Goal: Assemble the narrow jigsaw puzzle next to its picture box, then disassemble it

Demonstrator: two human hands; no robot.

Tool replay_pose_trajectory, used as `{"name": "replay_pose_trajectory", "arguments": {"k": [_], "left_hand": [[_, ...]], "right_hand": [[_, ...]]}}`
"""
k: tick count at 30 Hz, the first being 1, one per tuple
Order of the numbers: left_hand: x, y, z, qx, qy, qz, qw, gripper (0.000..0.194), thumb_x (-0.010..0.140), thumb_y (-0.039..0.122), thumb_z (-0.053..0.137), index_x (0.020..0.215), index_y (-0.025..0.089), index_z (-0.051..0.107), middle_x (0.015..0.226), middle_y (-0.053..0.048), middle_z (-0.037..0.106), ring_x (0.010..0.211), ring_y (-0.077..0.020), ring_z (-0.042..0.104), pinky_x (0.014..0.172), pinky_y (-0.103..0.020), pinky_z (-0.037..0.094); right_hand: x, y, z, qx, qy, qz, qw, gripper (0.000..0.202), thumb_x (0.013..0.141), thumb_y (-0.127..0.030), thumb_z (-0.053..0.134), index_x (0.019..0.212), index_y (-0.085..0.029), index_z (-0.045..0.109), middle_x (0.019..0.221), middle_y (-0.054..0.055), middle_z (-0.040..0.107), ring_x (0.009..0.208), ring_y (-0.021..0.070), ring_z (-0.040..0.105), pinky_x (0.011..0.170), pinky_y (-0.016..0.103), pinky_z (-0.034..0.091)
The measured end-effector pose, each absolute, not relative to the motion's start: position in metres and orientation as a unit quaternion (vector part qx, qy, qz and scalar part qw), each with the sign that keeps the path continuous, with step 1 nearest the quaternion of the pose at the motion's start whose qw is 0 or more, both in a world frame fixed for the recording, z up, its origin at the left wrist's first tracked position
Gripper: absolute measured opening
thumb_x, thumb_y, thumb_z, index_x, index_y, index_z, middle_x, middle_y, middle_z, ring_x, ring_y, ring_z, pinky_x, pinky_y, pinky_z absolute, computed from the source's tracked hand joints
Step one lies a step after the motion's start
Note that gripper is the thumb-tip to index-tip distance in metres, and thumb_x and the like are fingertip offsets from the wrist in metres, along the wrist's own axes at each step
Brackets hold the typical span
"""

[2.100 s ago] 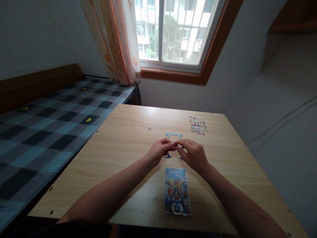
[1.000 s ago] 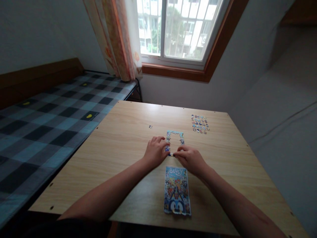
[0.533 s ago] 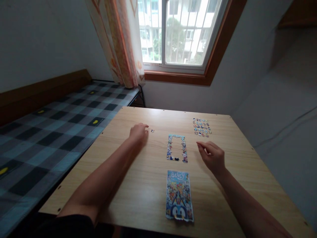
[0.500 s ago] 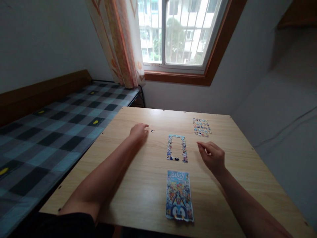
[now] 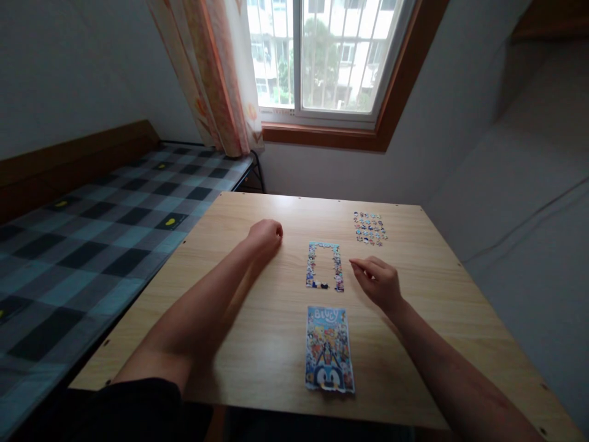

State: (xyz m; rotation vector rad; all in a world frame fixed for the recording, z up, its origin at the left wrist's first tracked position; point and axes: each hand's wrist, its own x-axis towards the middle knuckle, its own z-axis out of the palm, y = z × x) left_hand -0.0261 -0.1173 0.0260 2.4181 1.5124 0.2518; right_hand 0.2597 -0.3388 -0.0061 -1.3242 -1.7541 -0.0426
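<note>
The window (image 5: 317, 55) lets in white light; it has a brown wood frame (image 5: 322, 135), and bars, a tree and a pale building show behind the glass; an orange and cream curtain (image 5: 221, 80) hangs at its left side; the walls (image 5: 350, 175) are plain and a bit dark; a bed (image 5: 115, 221) with black, gray and blue squares is on the left; the big desk (image 5: 257, 344) is light wood; a brown shelf (image 5: 552, 24) is up high on the right.
</note>
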Motion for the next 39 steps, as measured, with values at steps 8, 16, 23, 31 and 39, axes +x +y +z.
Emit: {"name": "replay_pose_trajectory", "arguments": {"k": [8,16,23,31,39], "left_hand": [[0.016,-0.189,0.035,0.741,0.417,0.247,0.465,0.019,0.079,0.026,0.071,0.094,0.016,0.074,0.074,-0.004,0.072,0.063,-0.0133,0.06,0.059,-0.025,0.046],[0.054,-0.268,0.015,0.516,0.371,0.296,0.714,0.048,0.059,0.044,0.092,0.079,0.016,0.059,0.065,-0.001,0.068,0.06,-0.0114,0.063,0.06,-0.024,0.048],[0.056,-0.272,0.011,0.462,0.381,0.286,0.748,0.046,0.057,0.04,0.093,0.075,0.016,0.059,0.072,-0.003,0.07,0.068,-0.0131,0.066,0.065,-0.025,0.047],[0.042,-0.263,0.016,0.648,0.376,0.296,0.592,0.021,0.083,0.038,0.073,0.089,0.018,0.075,0.091,-0.007,0.075,0.085,-0.019,0.067,0.08,-0.034,0.051],[0.023,-0.263,-0.01,0.891,0.346,0.245,0.162,0.004,0.083,0.031,0.077,0.084,0.029,0.081,0.107,-0.003,0.074,0.105,-0.0255,0.059,0.095,-0.046,0.045]], "right_hand": [[0.238,-0.344,0.011,-0.512,-0.725,0.023,0.46,0.02,0.098,-0.026,0.058,0.101,-0.021,0.077,0.08,0.006,0.072,0.067,0.0138,0.063,0.065,0.027,0.052],[0.224,-0.346,0.01,-0.476,-0.755,-0.044,0.45,0.014,0.094,-0.021,0.066,0.104,-0.022,0.075,0.098,0.007,0.074,0.092,0.0192,0.068,0.082,0.033,0.056],[0.229,-0.346,0.007,-0.485,-0.757,-0.077,0.43,0.014,0.095,-0.019,0.065,0.106,-0.021,0.073,0.099,0.007,0.076,0.09,0.0196,0.069,0.081,0.033,0.056],[0.241,-0.344,0.005,-0.495,-0.769,-0.074,0.398,0.016,0.096,-0.02,0.063,0.108,-0.021,0.075,0.103,0.007,0.077,0.09,0.0186,0.07,0.082,0.032,0.055],[0.249,-0.341,0.0,-0.473,-0.852,-0.002,0.226,0.015,0.096,-0.022,0.063,0.095,-0.024,0.078,0.097,0.004,0.077,0.086,0.0179,0.065,0.076,0.029,0.05]]}}
